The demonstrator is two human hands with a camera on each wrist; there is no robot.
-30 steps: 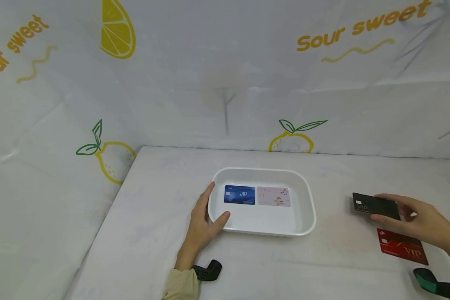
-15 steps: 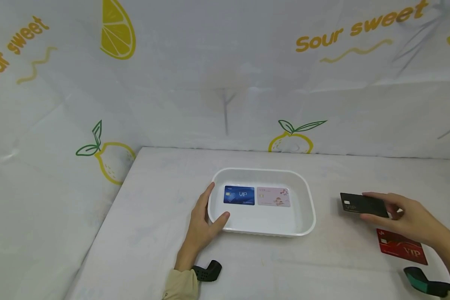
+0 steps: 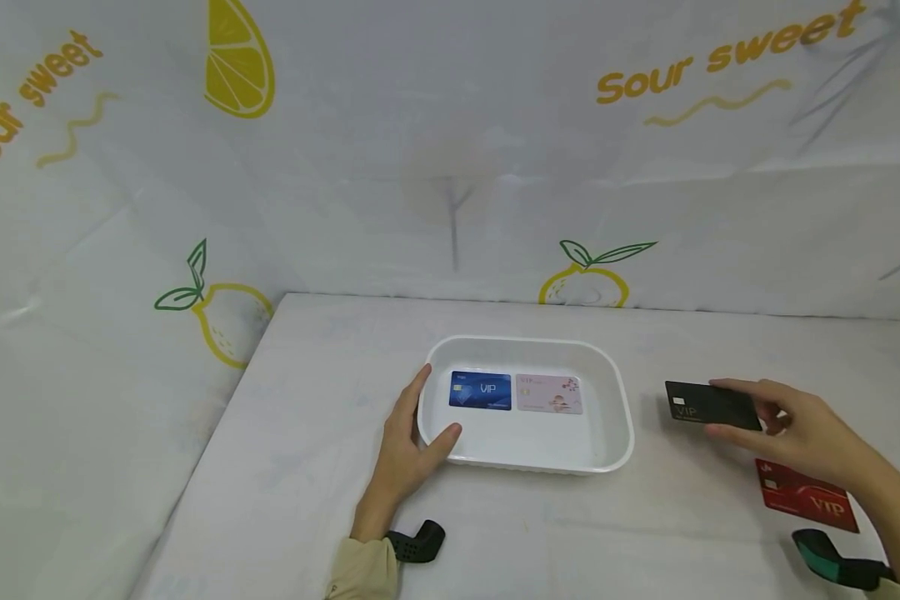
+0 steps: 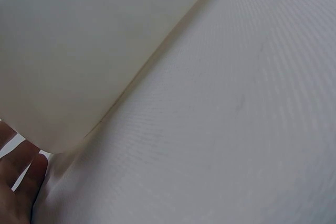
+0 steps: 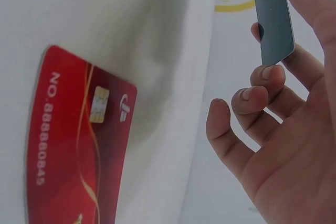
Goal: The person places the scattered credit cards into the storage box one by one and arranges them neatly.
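The tray (image 3: 525,437) is held at its left end by the left hand (image 3: 407,446), spread wide. By the right hand (image 3: 802,429), the black card (image 3: 701,404) is pinched right of the tray, near the red card (image 3: 806,497). Inside the tray, the blue card (image 3: 480,391) and pink card (image 3: 549,394) are contained.

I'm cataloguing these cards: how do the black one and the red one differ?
The right hand pinches the black card; the red card lies untouched. The black card looks plain and dark; the red card is patterned with gold. The red card's VIP print is larger than the black card's. Both bear a chip.
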